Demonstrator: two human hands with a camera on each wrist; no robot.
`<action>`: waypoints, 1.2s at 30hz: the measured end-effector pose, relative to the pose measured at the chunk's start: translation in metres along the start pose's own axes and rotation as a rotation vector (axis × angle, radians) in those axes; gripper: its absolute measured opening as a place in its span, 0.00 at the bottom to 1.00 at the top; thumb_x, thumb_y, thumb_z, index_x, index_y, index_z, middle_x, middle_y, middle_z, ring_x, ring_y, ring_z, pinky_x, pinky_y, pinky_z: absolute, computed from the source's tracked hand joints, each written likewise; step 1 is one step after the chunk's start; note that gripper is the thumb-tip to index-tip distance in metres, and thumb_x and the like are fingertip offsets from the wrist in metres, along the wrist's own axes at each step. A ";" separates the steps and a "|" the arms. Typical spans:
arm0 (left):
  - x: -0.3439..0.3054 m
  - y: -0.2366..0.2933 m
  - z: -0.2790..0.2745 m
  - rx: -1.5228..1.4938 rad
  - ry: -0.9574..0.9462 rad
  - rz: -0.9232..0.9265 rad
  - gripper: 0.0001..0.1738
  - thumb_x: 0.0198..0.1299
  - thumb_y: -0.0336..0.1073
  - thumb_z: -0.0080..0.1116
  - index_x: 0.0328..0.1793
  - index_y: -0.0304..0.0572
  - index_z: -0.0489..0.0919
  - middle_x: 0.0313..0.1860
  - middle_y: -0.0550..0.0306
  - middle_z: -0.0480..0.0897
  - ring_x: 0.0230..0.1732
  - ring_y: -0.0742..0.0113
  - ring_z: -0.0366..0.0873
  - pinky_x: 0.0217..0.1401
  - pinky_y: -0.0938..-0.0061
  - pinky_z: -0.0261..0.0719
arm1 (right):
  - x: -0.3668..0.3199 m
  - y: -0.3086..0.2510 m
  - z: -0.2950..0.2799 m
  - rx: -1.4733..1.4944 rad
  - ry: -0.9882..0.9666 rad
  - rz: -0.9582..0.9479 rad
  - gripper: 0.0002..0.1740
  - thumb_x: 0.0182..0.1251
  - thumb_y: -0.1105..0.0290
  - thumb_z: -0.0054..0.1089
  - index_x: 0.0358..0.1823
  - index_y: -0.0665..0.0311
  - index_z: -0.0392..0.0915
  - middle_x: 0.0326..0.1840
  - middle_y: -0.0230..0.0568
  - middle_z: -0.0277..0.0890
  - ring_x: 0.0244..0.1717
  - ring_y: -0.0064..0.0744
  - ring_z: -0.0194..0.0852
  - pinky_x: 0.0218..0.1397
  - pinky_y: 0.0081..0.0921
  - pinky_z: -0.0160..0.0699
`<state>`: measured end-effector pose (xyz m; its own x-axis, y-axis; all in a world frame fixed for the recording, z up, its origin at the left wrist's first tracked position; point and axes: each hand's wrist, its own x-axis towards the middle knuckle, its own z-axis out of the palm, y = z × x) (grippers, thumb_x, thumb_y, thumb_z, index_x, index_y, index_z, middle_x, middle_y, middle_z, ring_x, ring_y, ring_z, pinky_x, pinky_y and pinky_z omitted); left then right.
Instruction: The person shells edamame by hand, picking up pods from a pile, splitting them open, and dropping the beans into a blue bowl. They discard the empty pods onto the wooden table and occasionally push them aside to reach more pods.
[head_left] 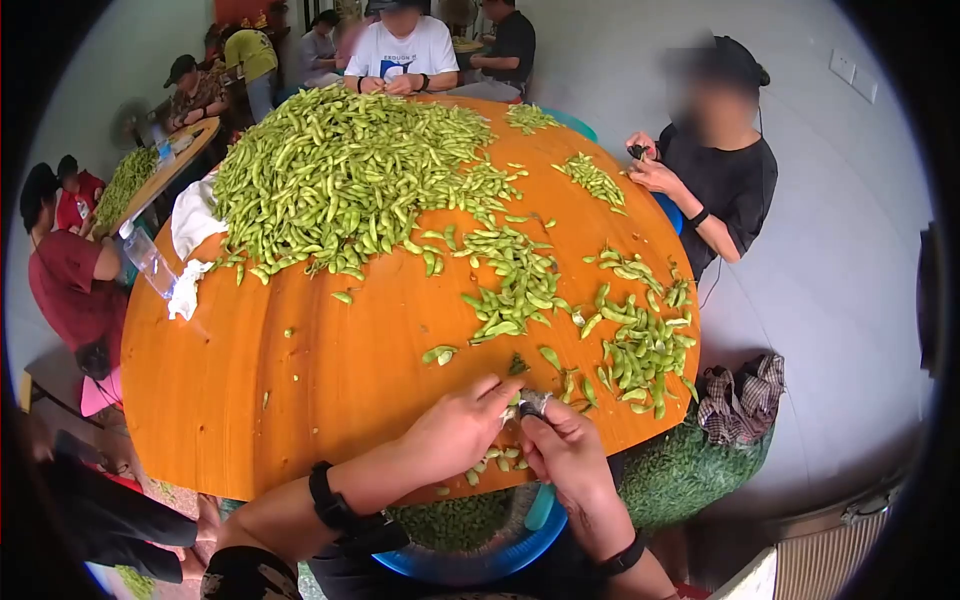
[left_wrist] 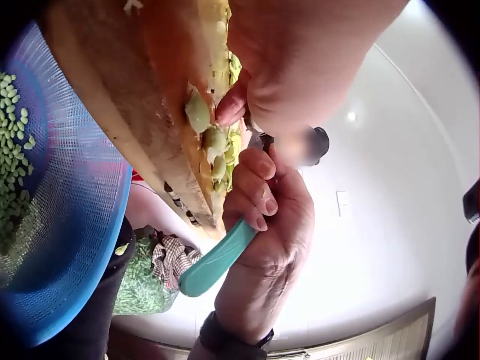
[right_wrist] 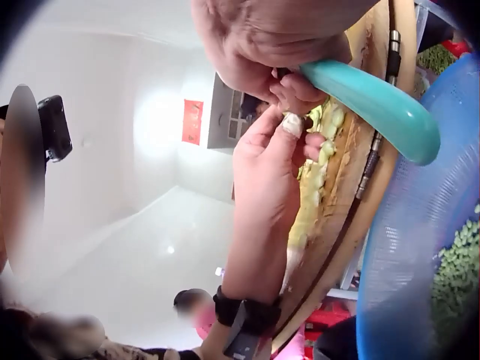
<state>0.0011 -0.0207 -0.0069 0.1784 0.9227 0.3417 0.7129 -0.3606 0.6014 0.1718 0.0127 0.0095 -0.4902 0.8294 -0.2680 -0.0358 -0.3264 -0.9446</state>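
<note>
Heap of curved green bean pods (head_left: pixel 340 170) rises beyond your left hand (head_left: pixel 455 432) on the orange-brown wooden worktop (head_left: pixel 210 400). 2 smaller piles lie nearer: a loose pile of green pods (head_left: pixel 515 280) ahead of your hands, and a scattered pile of green pods (head_left: pixel 648 358) to the right of your right hand (head_left: pixel 572 455). Below your hands, the blue plastic mesh basin (left_wrist: pixel 82 277) holds many loose, pale-green beans (left_wrist: pixel 11 142), and a few more shelled beans (head_left: pixel 500 460) sit at the worktop's edge, near your fingers. By the look of it, a fair share is shelled, but far more remains in the pods.

The pods look plump, bright green to yellowish, with seeds bulging through. Your left hand is nearly closed, thumb and fingers pinching a small green pod (head_left: pixel 516 398), mostly hidden at the fingertips. Your right hand is curled round a curved teal plastic handle (left_wrist: pixel 217 259); its working end is hidden between your hands.
</note>
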 end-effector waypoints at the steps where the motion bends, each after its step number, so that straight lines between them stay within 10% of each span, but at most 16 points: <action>1: 0.000 -0.002 0.000 -0.004 0.002 0.001 0.30 0.55 0.21 0.54 0.68 0.40 0.69 0.46 0.43 0.74 0.34 0.48 0.81 0.36 0.63 0.81 | 0.002 0.001 0.000 0.061 0.013 0.023 0.06 0.73 0.73 0.50 0.36 0.60 0.74 0.22 0.25 0.68 0.15 0.12 0.58 0.15 0.14 0.54; 7: 0.005 -0.015 -0.002 -0.658 -0.043 -0.151 0.23 0.66 0.20 0.41 0.67 0.38 0.71 0.44 0.52 0.76 0.32 0.69 0.82 0.36 0.73 0.82 | 0.010 -0.010 -0.003 0.150 -0.032 0.107 0.04 0.71 0.73 0.50 0.38 0.60 0.75 0.22 0.26 0.68 0.13 0.14 0.57 0.14 0.16 0.52; 18: 0.012 -0.033 -0.005 -1.209 -0.178 -0.370 0.21 0.71 0.27 0.39 0.67 0.40 0.73 0.41 0.59 0.79 0.30 0.74 0.79 0.34 0.79 0.79 | 0.021 -0.017 -0.023 0.062 -0.121 0.176 0.06 0.71 0.72 0.52 0.43 0.62 0.78 0.22 0.26 0.69 0.13 0.14 0.57 0.13 0.15 0.53; 27: 0.010 -0.020 0.000 -0.523 0.084 -0.188 0.13 0.68 0.28 0.48 0.55 0.37 0.79 0.35 0.61 0.79 0.29 0.77 0.76 0.32 0.79 0.78 | 0.010 -0.001 0.007 -0.198 0.079 -0.229 0.05 0.71 0.72 0.52 0.38 0.62 0.77 0.22 0.27 0.72 0.13 0.13 0.59 0.14 0.13 0.53; 36: 0.015 -0.014 -0.007 -1.070 0.073 -0.386 0.14 0.68 0.24 0.45 0.55 0.35 0.78 0.42 0.58 0.81 0.34 0.74 0.79 0.40 0.76 0.82 | 0.012 -0.006 -0.004 -0.235 0.101 -0.191 0.04 0.69 0.72 0.59 0.41 0.64 0.80 0.24 0.21 0.70 0.20 0.09 0.59 0.22 0.12 0.58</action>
<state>-0.0109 -0.0025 -0.0057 0.0076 0.9998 0.0204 -0.2393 -0.0180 0.9708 0.1692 0.0266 0.0109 -0.4043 0.9104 -0.0880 0.0889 -0.0566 -0.9944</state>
